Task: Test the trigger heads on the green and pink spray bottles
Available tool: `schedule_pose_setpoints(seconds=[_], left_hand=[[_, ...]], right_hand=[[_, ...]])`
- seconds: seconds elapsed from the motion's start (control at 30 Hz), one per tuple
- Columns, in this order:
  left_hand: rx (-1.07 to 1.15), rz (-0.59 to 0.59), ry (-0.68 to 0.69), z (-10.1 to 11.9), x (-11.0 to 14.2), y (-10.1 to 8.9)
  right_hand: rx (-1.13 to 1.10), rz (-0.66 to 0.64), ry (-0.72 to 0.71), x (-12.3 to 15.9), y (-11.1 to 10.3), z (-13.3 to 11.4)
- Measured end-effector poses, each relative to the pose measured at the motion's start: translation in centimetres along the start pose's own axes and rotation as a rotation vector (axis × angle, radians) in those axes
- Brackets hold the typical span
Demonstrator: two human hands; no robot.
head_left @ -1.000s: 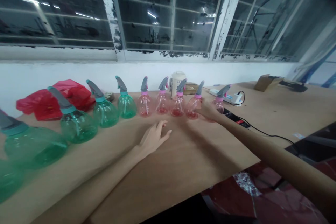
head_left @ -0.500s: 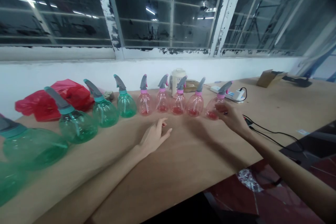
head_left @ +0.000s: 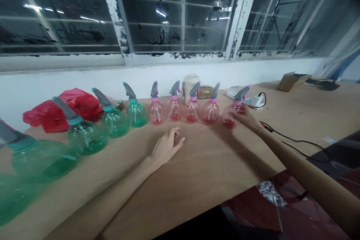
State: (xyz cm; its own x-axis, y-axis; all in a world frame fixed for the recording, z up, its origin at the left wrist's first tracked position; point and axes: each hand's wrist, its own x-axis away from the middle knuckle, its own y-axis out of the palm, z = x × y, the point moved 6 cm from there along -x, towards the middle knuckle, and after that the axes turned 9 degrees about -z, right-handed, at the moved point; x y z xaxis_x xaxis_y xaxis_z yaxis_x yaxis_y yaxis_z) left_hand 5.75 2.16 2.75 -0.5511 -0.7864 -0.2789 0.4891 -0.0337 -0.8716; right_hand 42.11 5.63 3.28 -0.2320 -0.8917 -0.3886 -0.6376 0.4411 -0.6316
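Observation:
A row of spray bottles with grey triggers stands along the back of the brown table (head_left: 197,172). Several green bottles (head_left: 114,120) are on the left and several pink bottles (head_left: 191,111) on the right. My right hand (head_left: 249,120) reaches to the rightmost pink bottle (head_left: 232,114), with its fingers curled against the bottle's right side. My left hand (head_left: 166,147) lies flat on the table in front of the pink bottles, fingers apart and holding nothing.
A red plastic bag (head_left: 67,107) lies behind the green bottles. A white jar (head_left: 190,84) stands by the wall. A power strip (head_left: 253,100) with a black cable (head_left: 292,144) sits right of the bottles, and a cardboard box (head_left: 288,81) lies farther right. Windows run above.
My right hand moved from between the last two pink bottles to the right side of the rightmost one, which now stands a little farther right. My left hand stayed put.

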Motion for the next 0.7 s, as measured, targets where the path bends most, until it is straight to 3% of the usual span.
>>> schedule_pose_setpoints(seconds=[0.2, 0.37, 0.53, 0.7], left_hand=[[0.023, -0.006, 0.003, 0.0, 0.0, 0.1], [0.074, -0.008, -0.003, 0.1, 0.0, 0.2], [0.147, 0.002, 0.005, 1.6, 0.5, -0.1], [0.340, 0.001, 0.071, 5.3, 0.9, -2.1]], right_hand=[[-0.017, -0.073, 0.024, 3.6, -0.5, -0.7], [-0.115, -0.118, -0.028, 7.8, 0.6, -4.4], [-0.318, -0.193, -0.082, 11.7, 4.5, -8.9], [-0.536, -0.341, -0.216, 13.7, 9.2, -13.0]])
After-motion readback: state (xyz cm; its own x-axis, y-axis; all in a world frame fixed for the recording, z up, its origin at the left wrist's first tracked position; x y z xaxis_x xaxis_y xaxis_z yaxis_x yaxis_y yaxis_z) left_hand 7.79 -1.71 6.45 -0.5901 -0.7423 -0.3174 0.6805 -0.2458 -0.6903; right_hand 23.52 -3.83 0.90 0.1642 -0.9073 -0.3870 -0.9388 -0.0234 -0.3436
